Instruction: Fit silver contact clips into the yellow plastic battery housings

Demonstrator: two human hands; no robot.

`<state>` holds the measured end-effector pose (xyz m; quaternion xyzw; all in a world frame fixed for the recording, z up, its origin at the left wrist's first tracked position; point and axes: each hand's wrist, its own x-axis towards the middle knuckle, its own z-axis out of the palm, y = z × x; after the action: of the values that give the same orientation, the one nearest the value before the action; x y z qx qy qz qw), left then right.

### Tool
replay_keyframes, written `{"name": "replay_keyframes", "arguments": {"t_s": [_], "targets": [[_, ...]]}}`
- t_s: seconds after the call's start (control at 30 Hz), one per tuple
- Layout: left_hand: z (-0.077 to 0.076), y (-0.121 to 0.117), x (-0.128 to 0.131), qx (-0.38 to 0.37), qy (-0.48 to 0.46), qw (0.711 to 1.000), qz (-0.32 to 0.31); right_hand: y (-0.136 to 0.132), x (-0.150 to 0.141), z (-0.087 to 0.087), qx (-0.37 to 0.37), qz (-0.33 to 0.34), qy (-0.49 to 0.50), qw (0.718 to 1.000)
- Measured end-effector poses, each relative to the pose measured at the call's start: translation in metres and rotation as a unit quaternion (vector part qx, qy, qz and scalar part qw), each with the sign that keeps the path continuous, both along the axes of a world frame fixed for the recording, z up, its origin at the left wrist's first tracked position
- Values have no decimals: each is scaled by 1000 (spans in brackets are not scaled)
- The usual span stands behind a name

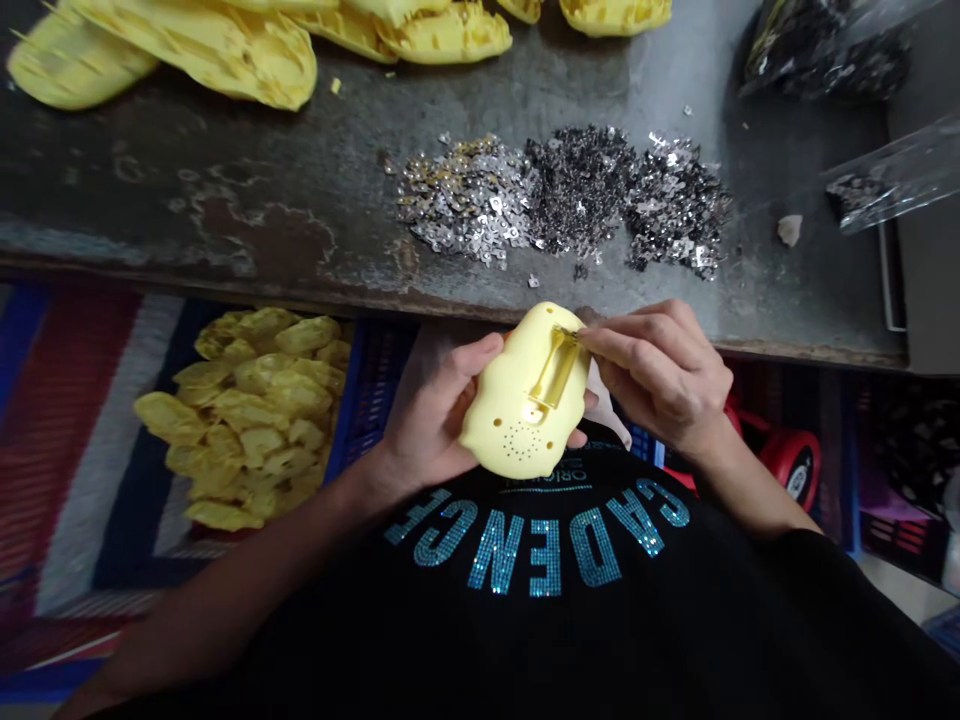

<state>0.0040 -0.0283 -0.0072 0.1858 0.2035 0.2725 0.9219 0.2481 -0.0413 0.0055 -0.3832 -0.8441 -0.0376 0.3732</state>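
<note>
My left hand (439,410) grips a pale yellow plastic toy shell (517,400) from below and at its side, with the hollow back facing up. The shell has a rectangular battery compartment (555,368) and a round cluster of small speaker holes (523,440). My right hand (660,375) pinches at the far end of the compartment, with its fingertips against the shell. Anything between those fingertips is too small to make out. Nearest both hands, beyond the table edge, lie several small metal pieces in heaps (577,195).
A worn grey metal table (172,170) holds yellow shells along its far side and plastic bags (825,50) at the right. A blue crate (352,400) of yellow parts (247,415) sits left, on a striped mat. A red round object (791,465) lies right, below the table.
</note>
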Motion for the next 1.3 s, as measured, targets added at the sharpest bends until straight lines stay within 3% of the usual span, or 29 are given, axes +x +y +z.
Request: {"name": "replay_keyframes", "arguments": {"t_s": [0.37,0.7,1.03,1.17,1.3], "targets": [[9,-5,-1,17,14,1000,-9,-4,8,-3,37,-3,4,999],[18,-19,9,40,54,997,29,-9,4,11,1,15,54,998],[10,-27,8,30,40,998,36,-17,2,-8,68,8,-26,997],[4,-29,9,23,51,998,43,-21,0,-13,40,10,-30,999],[0,-30,9,29,53,997,55,-22,0,-6,-70,34,57,995]]}}
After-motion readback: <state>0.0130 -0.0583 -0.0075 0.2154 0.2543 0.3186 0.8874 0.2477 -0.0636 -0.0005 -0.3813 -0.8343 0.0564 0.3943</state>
